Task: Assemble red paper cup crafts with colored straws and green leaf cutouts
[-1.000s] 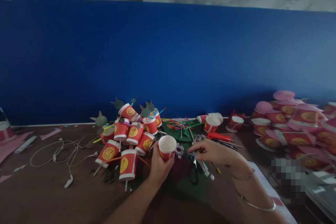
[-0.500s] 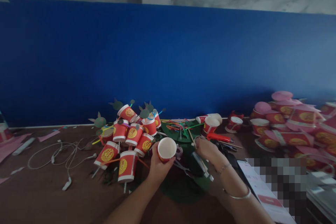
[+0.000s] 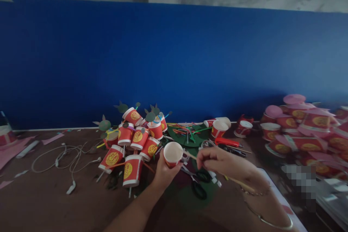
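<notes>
My left hand (image 3: pixel 163 172) is wrapped round a red and white paper cup (image 3: pixel 173 153), its open mouth turned up toward me. To its right, my right hand (image 3: pixel 214 159) pinches a thin wooden stick (image 3: pixel 191 155). The tip of the stick is close to the right side of the cup; whether they touch is unclear. The rest of the stick passes under the hand and shows again near the wrist. Black-handled scissors (image 3: pixel 199 189) lie on the table just below my right hand. Left of the cup is a pile of decorated red cups (image 3: pixel 132 170) with sticks and coloured strips.
White cables (image 3: pixel 72 166) lie at the left on the brown table (image 3: pixel 89 210). Coloured strips rest on green paper (image 3: pixel 174 136) behind my hands. A red tool (image 3: pixel 227 141) is at the right, before many pink-trimmed cups (image 3: pixel 310 145). A blue panel (image 3: pixel 174 61) stands behind.
My right hand has drawn back toward me, and the stick has swung down from upright to point left at the cup. The scissors now show more fully. My left hand still holds the cup.
</notes>
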### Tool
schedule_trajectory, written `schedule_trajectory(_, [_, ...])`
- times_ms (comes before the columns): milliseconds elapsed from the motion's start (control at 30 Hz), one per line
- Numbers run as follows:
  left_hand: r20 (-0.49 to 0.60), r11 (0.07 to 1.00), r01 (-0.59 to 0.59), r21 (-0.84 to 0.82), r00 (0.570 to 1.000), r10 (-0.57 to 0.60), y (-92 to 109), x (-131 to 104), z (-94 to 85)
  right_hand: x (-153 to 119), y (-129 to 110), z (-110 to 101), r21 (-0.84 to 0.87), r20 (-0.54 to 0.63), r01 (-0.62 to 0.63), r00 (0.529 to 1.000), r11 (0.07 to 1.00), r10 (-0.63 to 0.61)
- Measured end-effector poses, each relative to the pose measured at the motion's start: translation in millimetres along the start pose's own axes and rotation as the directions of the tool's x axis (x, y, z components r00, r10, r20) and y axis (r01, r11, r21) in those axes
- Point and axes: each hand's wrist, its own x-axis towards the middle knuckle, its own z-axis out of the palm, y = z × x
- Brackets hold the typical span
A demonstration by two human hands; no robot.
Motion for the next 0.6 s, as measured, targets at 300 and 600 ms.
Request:
schedule_trajectory(300, [0.046, 0.999, 0.009, -0.052, 0.999, -0.007, 5.1, -0.6, -1.5, 12.6, -7.6, 18.2, -0.032, 0.083, -0.001, 0.997, 0.999, 0.003])
schedule_trajectory(600, [0.044, 0.997, 0.036, -0.069, 0.998, -0.033, 4.9, -0.7, -1.0, 10.9, -4.2, 18.0, -0.001, 0.084, 0.029, 0.996, 1.000, -0.028])
